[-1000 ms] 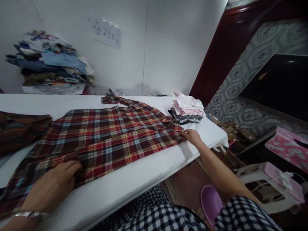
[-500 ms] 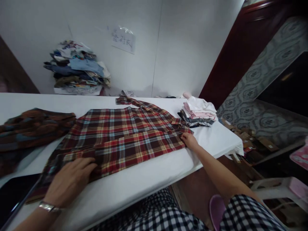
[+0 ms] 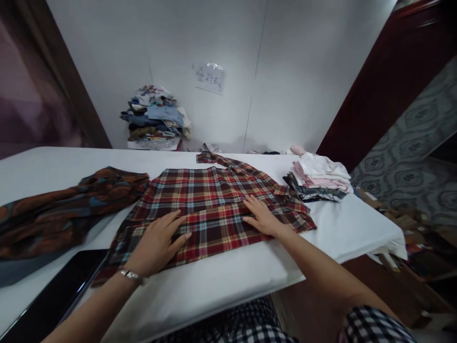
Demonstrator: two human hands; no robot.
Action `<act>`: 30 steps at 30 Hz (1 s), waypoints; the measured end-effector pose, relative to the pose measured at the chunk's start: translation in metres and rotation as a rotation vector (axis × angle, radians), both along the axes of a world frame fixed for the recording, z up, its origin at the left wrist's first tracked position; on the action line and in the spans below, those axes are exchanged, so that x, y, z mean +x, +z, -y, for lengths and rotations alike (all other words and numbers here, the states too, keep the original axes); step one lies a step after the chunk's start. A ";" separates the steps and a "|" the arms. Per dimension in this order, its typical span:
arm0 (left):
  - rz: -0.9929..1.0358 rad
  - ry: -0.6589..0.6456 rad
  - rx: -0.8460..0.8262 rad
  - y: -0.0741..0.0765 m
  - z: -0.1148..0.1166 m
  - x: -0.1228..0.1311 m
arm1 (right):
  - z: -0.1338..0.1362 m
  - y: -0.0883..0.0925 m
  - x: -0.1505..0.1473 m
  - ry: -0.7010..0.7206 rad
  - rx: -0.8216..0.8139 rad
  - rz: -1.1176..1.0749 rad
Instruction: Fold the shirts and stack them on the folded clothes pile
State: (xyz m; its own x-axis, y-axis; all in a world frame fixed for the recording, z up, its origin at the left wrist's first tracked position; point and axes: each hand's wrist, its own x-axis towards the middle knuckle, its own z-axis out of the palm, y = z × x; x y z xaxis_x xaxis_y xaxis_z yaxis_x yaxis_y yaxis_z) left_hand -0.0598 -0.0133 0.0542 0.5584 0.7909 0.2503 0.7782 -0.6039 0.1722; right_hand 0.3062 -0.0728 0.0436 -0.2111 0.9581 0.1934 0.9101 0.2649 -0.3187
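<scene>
A plaid shirt [image 3: 193, 190] in red, brown, yellow and light blue lies spread on the white table [image 3: 214, 281]. Its near side is folded over in a long strip, and one sleeve stretches toward the wall. My left hand [image 3: 159, 240] rests on the left part of the folded strip, fingers spread, with a metal bracelet at the wrist. Flat on the strip right of the middle is my right hand [image 3: 262, 216], its fingers apart. Neither hand grips the cloth.
Left of the shirt lies a crumpled brown patterned garment [image 3: 78, 205], with a dark flat panel [image 3: 57, 295] nearer me. A tall clothes pile [image 3: 157, 116] stands by the wall under a paper sign [image 3: 210, 78]. Folded clothes [image 3: 317, 176] are stacked at the right. Cartons [image 3: 410, 221] sit beyond the table's end.
My right hand has let go of the shirt's right end and moved left onto the folded strip. My left hand has spread its fingers on the cloth. The view has swung left.
</scene>
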 end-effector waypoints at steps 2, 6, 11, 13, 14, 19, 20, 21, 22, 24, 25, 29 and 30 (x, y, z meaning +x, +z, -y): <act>-0.082 0.005 0.001 -0.017 -0.005 0.006 | -0.012 -0.008 -0.008 -0.012 -0.148 0.049; -0.162 0.025 -0.053 -0.048 -0.013 0.002 | -0.020 -0.019 -0.006 -0.029 -0.227 0.074; -0.161 0.046 -0.060 -0.054 -0.017 -0.001 | -0.016 -0.016 -0.005 -0.022 -0.246 0.067; -0.169 0.057 -0.076 -0.052 -0.015 0.001 | -0.015 -0.017 -0.007 -0.025 -0.249 0.058; -0.172 0.061 -0.083 -0.051 -0.014 0.001 | -0.014 -0.017 -0.007 -0.029 -0.248 0.047; -0.167 0.062 -0.092 -0.052 -0.011 0.002 | -0.027 -0.022 0.003 -0.048 -0.227 -0.159; -0.165 0.063 -0.093 -0.053 -0.011 0.001 | -0.034 -0.023 0.008 -0.064 -0.196 -0.224; -0.163 0.061 -0.095 -0.054 -0.011 0.001 | -0.043 -0.023 0.014 -0.087 -0.154 -0.273; -0.160 0.058 -0.095 -0.054 -0.011 0.000 | -0.053 -0.022 0.021 -0.126 -0.104 -0.291; -0.147 0.047 -0.088 -0.055 -0.011 -0.001 | -0.077 -0.020 0.035 -0.233 -0.018 -0.239; -0.139 0.043 -0.081 -0.056 -0.012 -0.001 | -0.090 -0.019 0.043 -0.290 0.007 -0.191; -0.116 0.033 -0.065 -0.062 -0.013 -0.003 | -0.134 -0.013 0.075 -0.435 0.028 -0.078; -0.109 0.031 -0.063 -0.064 -0.012 -0.004 | -0.143 -0.012 0.083 -0.457 0.028 -0.056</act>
State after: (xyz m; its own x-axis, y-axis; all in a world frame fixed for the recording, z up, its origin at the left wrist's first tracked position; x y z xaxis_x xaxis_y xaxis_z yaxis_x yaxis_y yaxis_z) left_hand -0.0636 -0.0009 -0.0096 0.5542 0.8208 0.1384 0.8128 -0.5695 0.1227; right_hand 0.3891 0.0699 0.0315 0.2431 0.9447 0.2200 0.9171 -0.1500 -0.3693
